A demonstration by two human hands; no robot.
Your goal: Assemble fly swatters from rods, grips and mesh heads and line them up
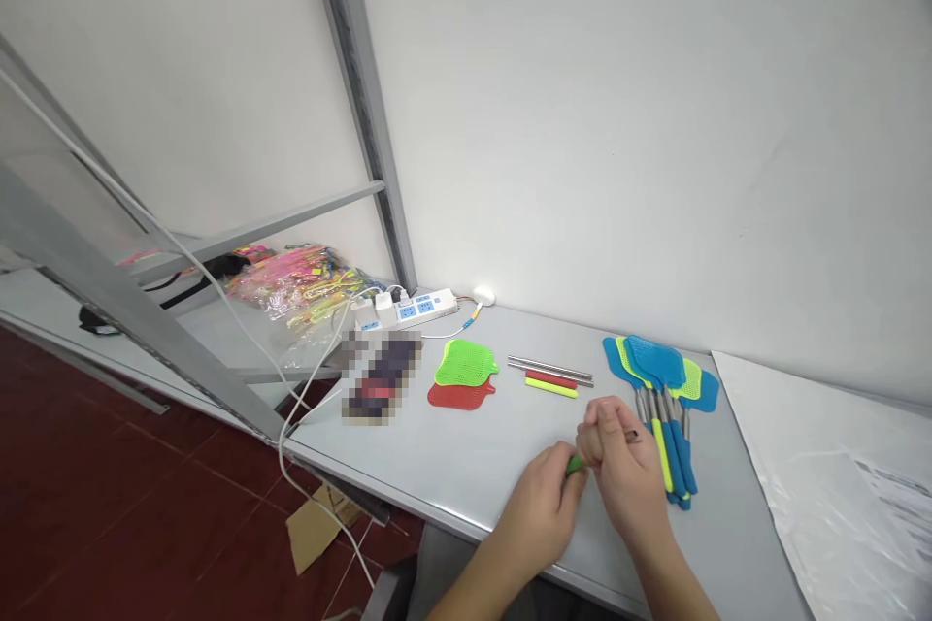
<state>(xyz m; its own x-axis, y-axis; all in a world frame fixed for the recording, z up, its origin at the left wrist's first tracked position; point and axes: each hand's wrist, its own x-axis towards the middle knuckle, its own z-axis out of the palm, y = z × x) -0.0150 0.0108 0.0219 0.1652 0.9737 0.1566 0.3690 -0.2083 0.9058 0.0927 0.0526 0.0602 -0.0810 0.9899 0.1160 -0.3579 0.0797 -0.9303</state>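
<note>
Red head (460,398): lying partly under the green head (464,364), both appearing thin and bendy. Left hand (543,503): gripping the green grip, fingers wrapping closely. Rods (551,369): lying above the red grip (553,379) and yellow grip (551,388); looking stiff, smooth, possibly slippery. Green grip (576,463): showing between the hands over the table (437,461); probably light, slightly soft, not fragile, suiting a full wrap around its body. Right hand (618,471): clasping a held rod (633,437), only its end showing; likely rigid, best being held near the grip; whether they are joining is hidden. Swatters (656,364): lying bunched, heads overlapping.
</note>
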